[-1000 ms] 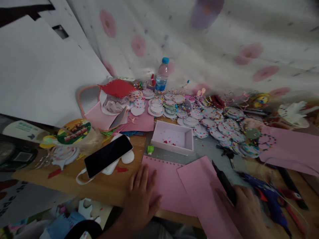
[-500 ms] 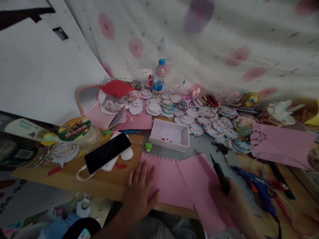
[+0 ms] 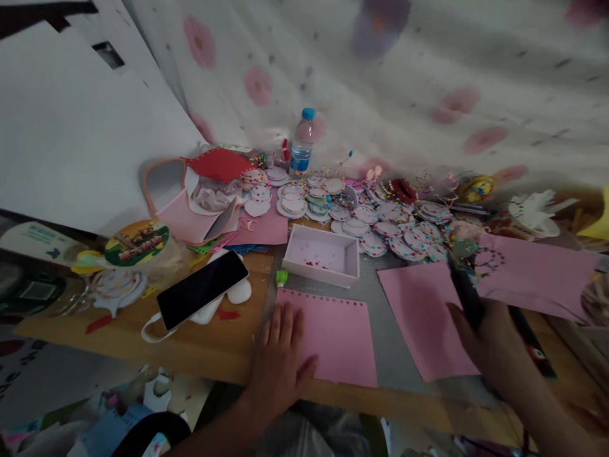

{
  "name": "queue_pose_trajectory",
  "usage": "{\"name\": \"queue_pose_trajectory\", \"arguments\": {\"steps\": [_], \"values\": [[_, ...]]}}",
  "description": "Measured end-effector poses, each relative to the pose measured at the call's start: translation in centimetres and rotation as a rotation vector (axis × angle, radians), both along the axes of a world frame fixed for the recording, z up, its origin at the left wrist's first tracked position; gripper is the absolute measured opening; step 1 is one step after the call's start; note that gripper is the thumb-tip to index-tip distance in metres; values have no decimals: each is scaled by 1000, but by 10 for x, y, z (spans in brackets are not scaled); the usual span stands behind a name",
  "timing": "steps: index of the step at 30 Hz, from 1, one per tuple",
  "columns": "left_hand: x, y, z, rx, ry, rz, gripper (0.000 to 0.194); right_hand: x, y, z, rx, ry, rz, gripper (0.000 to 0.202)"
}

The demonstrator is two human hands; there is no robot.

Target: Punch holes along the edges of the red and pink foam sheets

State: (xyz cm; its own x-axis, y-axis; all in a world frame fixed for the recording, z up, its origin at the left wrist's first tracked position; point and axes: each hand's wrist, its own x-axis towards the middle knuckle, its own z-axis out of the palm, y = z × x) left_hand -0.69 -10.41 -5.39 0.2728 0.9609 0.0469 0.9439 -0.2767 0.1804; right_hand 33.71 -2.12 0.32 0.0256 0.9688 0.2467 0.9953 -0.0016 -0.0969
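Observation:
My left hand [image 3: 280, 358] lies flat with its fingers stretched out, resting on the left side of a pink sheet [image 3: 340, 339]. A row of punched holes runs along that sheet's far edge. My right hand [image 3: 497, 352] is closed around a black-handled pointed tool [image 3: 466, 292], its tip end pointing away from me and blurred. Beside and partly beneath this hand is a second pink sheet [image 3: 425, 324]; whether the hand touches it I cannot tell. A shallow white box [image 3: 323, 276] with small red and pink bits inside stands beyond the punched sheet.
Stacks of white discs with coloured dots [image 3: 366, 219] fill the back. A water bottle [image 3: 303, 143] stands behind them. On the left lie a phone [image 3: 202, 289] and a small green cap [image 3: 281, 277]. Another pink sheet [image 3: 537, 273] is at the right.
My right hand has moved right and away from me with the tool. The second pink sheet has shifted right, off the punched sheet. My left hand stays flat.

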Motion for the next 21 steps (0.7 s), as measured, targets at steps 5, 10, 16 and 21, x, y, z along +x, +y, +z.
{"name": "queue_pose_trajectory", "arguments": {"steps": [5,10,16,21], "values": [[-8,0,-1,-12,-9,-38,70,-72,-8,17,-411,276,415,37],[-14,-1,-4,2,-46,-41,76,-138,5,18,-586,263,759,54],[-12,-3,-8,-2,-86,-39,81,-169,39,5,-531,88,1057,55],[-12,-3,-5,-16,-112,-21,84,-176,51,10,-491,5,1125,54]]}}
